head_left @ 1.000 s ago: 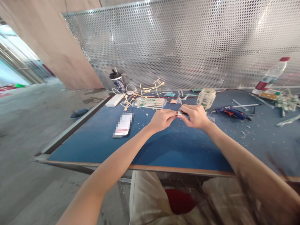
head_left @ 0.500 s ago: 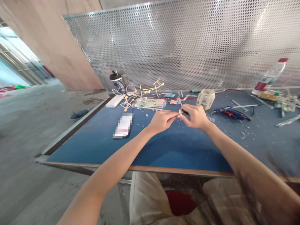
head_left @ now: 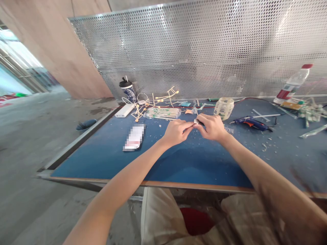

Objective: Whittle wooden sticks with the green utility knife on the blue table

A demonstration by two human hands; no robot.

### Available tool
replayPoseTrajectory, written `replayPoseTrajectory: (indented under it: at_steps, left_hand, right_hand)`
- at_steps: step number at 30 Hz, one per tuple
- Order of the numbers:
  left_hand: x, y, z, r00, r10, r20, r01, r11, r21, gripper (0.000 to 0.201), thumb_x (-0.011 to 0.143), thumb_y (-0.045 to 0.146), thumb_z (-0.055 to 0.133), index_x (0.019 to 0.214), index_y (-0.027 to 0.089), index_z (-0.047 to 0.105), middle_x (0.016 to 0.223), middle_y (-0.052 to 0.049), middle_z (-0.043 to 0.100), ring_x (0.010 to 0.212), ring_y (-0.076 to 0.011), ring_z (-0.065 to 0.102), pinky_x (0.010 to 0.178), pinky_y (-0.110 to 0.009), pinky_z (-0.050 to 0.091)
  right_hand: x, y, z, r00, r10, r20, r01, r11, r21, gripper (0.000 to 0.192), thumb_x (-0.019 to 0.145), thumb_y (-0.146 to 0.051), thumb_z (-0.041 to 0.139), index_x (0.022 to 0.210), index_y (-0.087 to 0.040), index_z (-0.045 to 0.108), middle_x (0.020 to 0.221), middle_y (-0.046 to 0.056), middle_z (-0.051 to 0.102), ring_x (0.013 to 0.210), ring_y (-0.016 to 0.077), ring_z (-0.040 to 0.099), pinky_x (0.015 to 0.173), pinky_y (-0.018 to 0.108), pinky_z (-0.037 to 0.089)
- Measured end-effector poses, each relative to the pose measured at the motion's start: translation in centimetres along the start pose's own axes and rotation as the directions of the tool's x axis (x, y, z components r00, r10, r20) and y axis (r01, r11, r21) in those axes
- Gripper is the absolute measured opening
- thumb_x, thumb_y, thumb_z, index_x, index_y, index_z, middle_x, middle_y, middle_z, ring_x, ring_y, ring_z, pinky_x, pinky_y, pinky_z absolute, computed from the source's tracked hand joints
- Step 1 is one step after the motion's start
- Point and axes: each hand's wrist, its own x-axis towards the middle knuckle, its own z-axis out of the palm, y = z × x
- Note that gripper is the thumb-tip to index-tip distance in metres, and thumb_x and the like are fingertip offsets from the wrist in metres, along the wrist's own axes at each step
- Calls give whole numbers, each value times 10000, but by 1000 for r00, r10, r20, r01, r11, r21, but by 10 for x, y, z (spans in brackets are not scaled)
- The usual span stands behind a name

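Observation:
Over the blue tabletop (head_left: pixel 102 154), my two hands meet at the fingertips. My right hand (head_left: pixel 211 126) is closed around a small flat thing (head_left: pixel 196 121) with a pale, silvery end and a dark part under the fingers; its kind is not clear. My left hand (head_left: pixel 176 132) has its thumb and fingers pressed together against that pale end. Whatever lies between its fingertips is hidden. Behind my right hand stands a clear jar-like container (head_left: pixel 223 108) with pale strips round it. Small white scraps lie scattered nearby.
A phone (head_left: pixel 134 137) lies left of my hands. Behind are a power bank (head_left: pixel 125 110), a lidded cup (head_left: pixel 128 90), a stick frame (head_left: pixel 155 100) and a bag of sticks (head_left: pixel 162 113). To the right are a blue glue gun (head_left: pixel 252 123) and a bottle (head_left: pixel 293 85).
The pale end of the small thing in my right hand has tilted slightly. Both hands stay together in nearly the same place.

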Motion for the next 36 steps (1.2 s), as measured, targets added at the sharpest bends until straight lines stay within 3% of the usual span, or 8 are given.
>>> replayPoseTrajectory:
  at_steps: [8,13,20,22,25,29,31,36]
  left_hand:
    - [-1,-6,0,998,-33,49,31,999,34,332,1055,338,456,1031,221,766,670,3,716,595,-121,623,660,-292,473]
    - [-3,-9,2,993,-99,67,99,995,-1,334,1058,365,456,1213,243,726,825,-8,785,690,-136,687,671,-287,505]
    - [-3,-7,4,977,-196,81,196,981,3,339,1044,433,483,1166,260,748,896,-26,793,763,-144,706,709,-287,521]
    - [-2,-7,2,959,-274,78,274,962,3,344,1040,461,487,1133,271,758,893,-15,796,740,-138,698,678,-280,503]
    - [1,-12,-3,913,-406,35,406,914,7,372,1038,496,477,1113,274,766,894,-9,802,684,-131,683,630,-277,476]
    - [1,-24,-6,862,-507,-22,506,862,-26,396,1032,520,478,1098,258,767,934,-12,808,755,-148,723,644,-271,487]
    - [0,-29,-5,852,-523,-24,521,852,-44,378,1026,514,494,1099,259,763,960,-5,809,822,-159,742,685,-270,508]
    - [-3,-34,3,831,-556,29,556,830,-31,330,1019,490,516,1112,283,755,999,13,807,894,-179,756,748,-286,540]
  right_hand:
    - [-1,-1,8,999,27,-33,-27,1000,-5,309,992,-432,469,802,-208,565,722,8,657,607,141,529,564,292,253]
    - [-2,0,8,999,18,-27,-18,1000,-3,245,937,-332,487,730,-212,539,672,-1,624,590,131,497,569,290,245]
    - [1,6,5,988,153,-11,-151,984,97,383,940,-546,548,747,-215,542,676,9,605,602,140,490,590,281,309]
    - [2,12,4,980,193,51,-197,975,103,369,953,-548,527,833,-209,607,717,22,651,638,157,549,621,282,351]
    - [1,19,5,943,238,234,-258,964,60,317,979,-434,489,1147,-239,674,848,28,744,715,188,645,673,292,414]
    - [0,20,9,816,257,519,-230,966,-117,470,948,-333,499,1401,-310,618,993,63,787,844,256,718,714,339,490]
    - [-1,19,12,771,267,578,-208,964,-167,485,944,-338,498,1413,-321,620,1064,88,784,912,290,730,738,372,521]
    - [0,16,15,754,274,597,-209,962,-176,513,916,-309,535,1422,-326,616,1148,96,771,991,312,728,793,406,548]
